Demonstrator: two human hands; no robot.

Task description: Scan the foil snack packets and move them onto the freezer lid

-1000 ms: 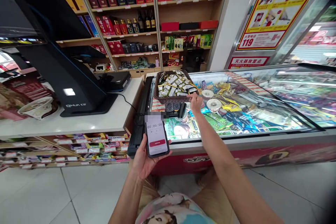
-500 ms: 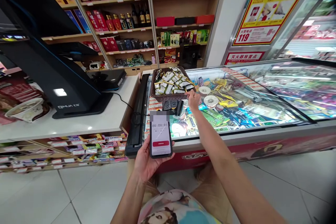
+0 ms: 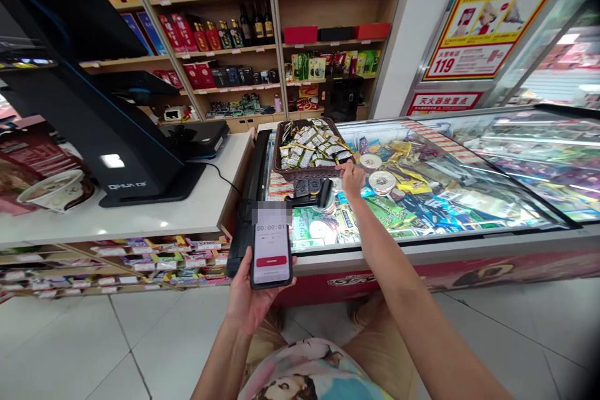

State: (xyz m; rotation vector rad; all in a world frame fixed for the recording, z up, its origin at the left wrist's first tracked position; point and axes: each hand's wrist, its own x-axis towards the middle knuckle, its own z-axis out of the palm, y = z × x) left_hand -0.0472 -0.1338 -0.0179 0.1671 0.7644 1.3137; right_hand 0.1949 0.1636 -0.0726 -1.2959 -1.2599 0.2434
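My left hand (image 3: 250, 300) is wrapped round a smartphone (image 3: 271, 247), held upright over the front left edge of the freezer. A timer reading and a red button show on its screen; the upper part is blurred out. At the front right corner of a brown woven basket (image 3: 309, 173), the fingers of my right hand (image 3: 352, 179) are closed on the rim. Many small white, green and gold packets (image 3: 312, 144) fill the basket. A black handheld scanner (image 3: 323, 195) lies just in front of it on the glass top, left of my right hand.
The glass-topped freezer (image 3: 422, 239) stretches to the right, with colourful packs and round tubs under the glass. On the left a white counter (image 3: 140, 224) bears a black checkout terminal (image 3: 135, 162) and a bowl-shaped tub (image 3: 54, 190). Shelves (image 3: 225, 53) of boxes and bottles stand behind.
My left hand has moved the phone a little to the left, away from the scanner. My right hand stays at the basket's corner. The whole view has shifted slightly.
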